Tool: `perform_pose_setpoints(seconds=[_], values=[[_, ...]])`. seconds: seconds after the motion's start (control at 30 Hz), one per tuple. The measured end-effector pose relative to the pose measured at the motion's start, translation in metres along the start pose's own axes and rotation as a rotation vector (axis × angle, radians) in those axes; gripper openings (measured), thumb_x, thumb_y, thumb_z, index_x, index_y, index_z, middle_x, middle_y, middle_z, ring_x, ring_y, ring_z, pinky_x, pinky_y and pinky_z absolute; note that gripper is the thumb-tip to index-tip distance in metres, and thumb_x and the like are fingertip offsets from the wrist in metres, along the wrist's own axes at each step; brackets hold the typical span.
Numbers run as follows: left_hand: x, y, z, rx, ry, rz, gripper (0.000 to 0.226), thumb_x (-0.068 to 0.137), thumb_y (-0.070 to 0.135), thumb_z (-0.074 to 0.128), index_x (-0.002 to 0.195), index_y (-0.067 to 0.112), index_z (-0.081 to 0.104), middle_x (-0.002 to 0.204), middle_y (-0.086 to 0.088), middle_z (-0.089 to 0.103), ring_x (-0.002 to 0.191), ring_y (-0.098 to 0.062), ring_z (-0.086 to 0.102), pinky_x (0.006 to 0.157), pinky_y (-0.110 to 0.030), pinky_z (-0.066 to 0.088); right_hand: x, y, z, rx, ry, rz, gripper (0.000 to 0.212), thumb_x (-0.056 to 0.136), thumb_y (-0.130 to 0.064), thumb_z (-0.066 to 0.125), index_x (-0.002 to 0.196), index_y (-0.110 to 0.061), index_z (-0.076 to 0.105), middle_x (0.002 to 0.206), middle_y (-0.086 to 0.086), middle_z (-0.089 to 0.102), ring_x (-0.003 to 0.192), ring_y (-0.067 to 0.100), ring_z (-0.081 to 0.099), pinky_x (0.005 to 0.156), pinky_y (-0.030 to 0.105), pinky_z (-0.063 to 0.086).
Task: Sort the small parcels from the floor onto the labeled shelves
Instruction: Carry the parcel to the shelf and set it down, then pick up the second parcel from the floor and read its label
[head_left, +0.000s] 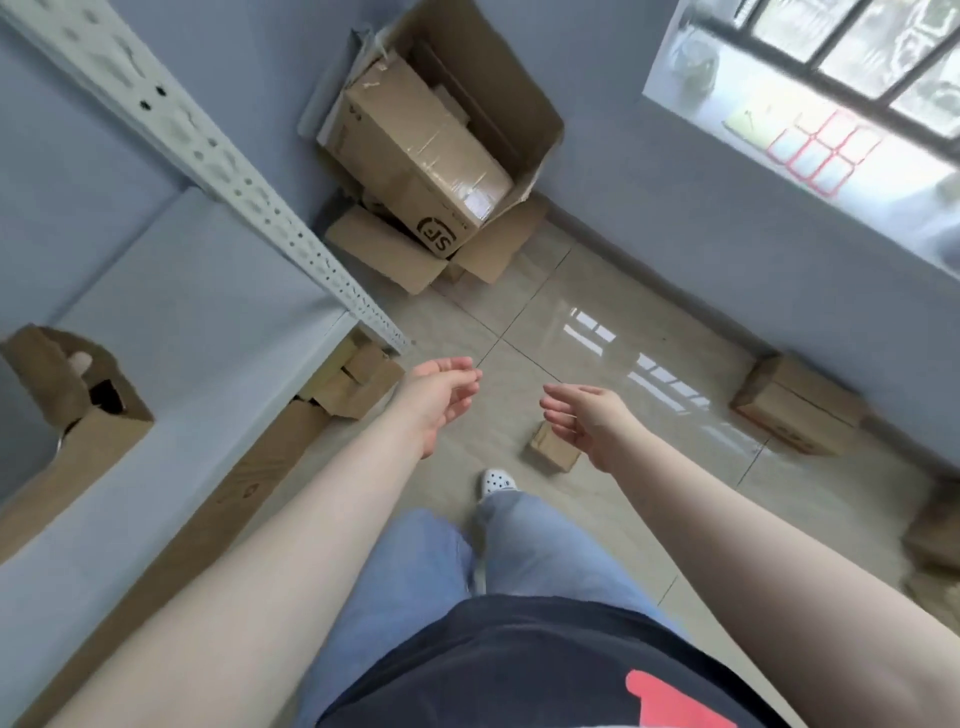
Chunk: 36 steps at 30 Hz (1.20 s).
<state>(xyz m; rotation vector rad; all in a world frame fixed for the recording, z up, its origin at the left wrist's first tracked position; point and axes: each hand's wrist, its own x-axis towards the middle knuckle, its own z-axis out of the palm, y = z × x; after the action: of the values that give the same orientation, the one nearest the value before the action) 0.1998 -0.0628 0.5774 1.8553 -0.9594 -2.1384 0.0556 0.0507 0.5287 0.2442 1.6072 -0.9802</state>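
A: Two hands, both empty: left hand (439, 397) and right hand (582, 421), fingers loosely curled. Small parcel (553, 448) on the floor, partly hidden under the right hand, just beyond the shoe (497, 482).

B: Risks: kicking the parcel; grazing the shelf post (208, 140) left of it. Open tile beyond; shelf board (171, 332) left.

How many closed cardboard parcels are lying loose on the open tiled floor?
3: a small parcel just under the right hand, a bigger parcel by the right wall, and one cut off at the right edge. More may lie outside the view.
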Motion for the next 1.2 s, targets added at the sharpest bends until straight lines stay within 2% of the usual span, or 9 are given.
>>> perform_pose_setpoints(seconds=[0.23, 0.37, 0.5, 0.6, 0.73, 0.9, 0.97, 1.07, 1.2], values=[[0.047, 0.048, 0.069, 0.292, -0.184, -0.034, 0.018, 0.093, 0.000, 0.059, 0.087, 0.017, 0.058, 0.082, 0.001, 0.062, 0.070, -0.007, 0.056, 0.067, -0.015, 0.048, 0.019, -0.022, -0.034, 0.291, 0.148, 0.024, 0.007, 0.088, -0.022, 0.068, 0.086, -0.017, 0.064, 0.089, 0.004, 0.068, 0.076, 0.012, 0.064, 0.075, 0.022, 0.051], [0.076, 0.063, 0.119, 0.509, -0.351, -0.057, 0.017, 0.092, 0.001, 0.060, 0.088, 0.017, 0.057, 0.085, 0.001, 0.064, 0.072, -0.007, 0.058, 0.065, -0.014, 0.050, 0.023, -0.022, -0.049, 0.524, 0.291, 0.046, 0.009, 0.088, -0.021, 0.069, 0.091, -0.015, 0.063, 0.090, 0.005, 0.067, 0.075, 0.011, 0.064, 0.068, 0.020, 0.051], [0.100, 0.061, 0.154, 0.801, -0.505, -0.095, 0.015, 0.091, -0.001, 0.061, 0.092, 0.014, 0.059, 0.083, -0.001, 0.065, 0.073, -0.010, 0.060, 0.073, -0.018, 0.050, 0.017, -0.016, -0.051, 0.751, 0.446, 0.038, 0.008, 0.088, -0.018, 0.068, 0.085, -0.016, 0.062, 0.084, 0.005, 0.066, 0.073, 0.012, 0.062, 0.071, 0.021, 0.049], [0.117, 0.056, 0.169, 0.993, -0.593, -0.096, 0.008, 0.095, 0.008, 0.059, 0.091, 0.014, 0.059, 0.081, -0.002, 0.064, 0.071, -0.011, 0.060, 0.071, -0.020, 0.049, 0.011, -0.005, -0.045, 0.891, 0.543, 0.042, 0.007, 0.088, -0.017, 0.068, 0.085, -0.015, 0.062, 0.083, 0.005, 0.065, 0.072, 0.012, 0.061, 0.070, 0.021, 0.049], [0.133, 0.040, 0.185, 1.168, -0.659, -0.072, 0.016, 0.098, 0.019, 0.057, 0.083, 0.016, 0.054, 0.078, -0.002, 0.058, 0.066, -0.010, 0.054, 0.063, -0.019, 0.044, 0.008, 0.025, -0.036, 1.013, 0.648, 0.081, 0.006, 0.088, -0.018, 0.068, 0.086, -0.017, 0.062, 0.085, 0.004, 0.064, 0.077, 0.013, 0.060, 0.074, 0.023, 0.049], [0.156, -0.001, 0.194, 1.411, -0.744, -0.069, 0.015, 0.096, 0.026, 0.060, 0.098, 0.011, 0.057, 0.072, 0.001, 0.048, 0.062, -0.011, 0.047, 0.056, -0.018, 0.043, 0.029, 0.078, -0.034, 1.187, 0.737, 0.143, 0.028, 0.086, -0.021, 0.071, 0.111, -0.013, 0.061, 0.091, 0.002, 0.064, 0.081, 0.012, 0.059, 0.070, 0.023, 0.050], [0.170, -0.024, 0.198, 1.489, -0.770, -0.053, 0.018, 0.096, 0.028, 0.059, 0.092, 0.011, 0.055, 0.069, 0.000, 0.040, 0.058, -0.013, 0.039, 0.051, -0.017, 0.036, 0.048, 0.099, -0.034, 1.244, 0.750, 0.163, 0.037, 0.085, -0.022, 0.072, 0.119, -0.012, 0.060, 0.095, 0.003, 0.064, 0.088, 0.014, 0.060, 0.073, 0.025, 0.050], [0.200, -0.066, 0.203, 1.604, -0.744, 0.005, 0.020, 0.095, 0.032, 0.060, 0.096, 0.012, 0.057, 0.080, -0.003, 0.049, 0.068, -0.015, 0.044, 0.067, -0.028, 0.043, 0.091, 0.136, -0.032, 1.312, 0.740, 0.224, 0.052, 0.084, -0.026, 0.073, 0.130, -0.009, 0.056, 0.111, 0.007, 0.062, 0.106, 0.020, 0.058, 0.083, 0.033, 0.048], [0.261, -0.125, 0.204, 1.736, -0.745, 0.033, 0.048, 0.089, 0.037, 0.067, 0.127, 0.011, 0.057, 0.125, -0.007, 0.061, 0.104, -0.021, 0.058, 0.098, -0.037, 0.046, 0.171, 0.183, -0.029, 1.388, 0.693, 0.300, 0.068, 0.082, -0.027, 0.075, 0.141, -0.011, 0.046, 0.133, 0.013, 0.057, 0.123, 0.026, 0.054, 0.094, 0.040, 0.049]])
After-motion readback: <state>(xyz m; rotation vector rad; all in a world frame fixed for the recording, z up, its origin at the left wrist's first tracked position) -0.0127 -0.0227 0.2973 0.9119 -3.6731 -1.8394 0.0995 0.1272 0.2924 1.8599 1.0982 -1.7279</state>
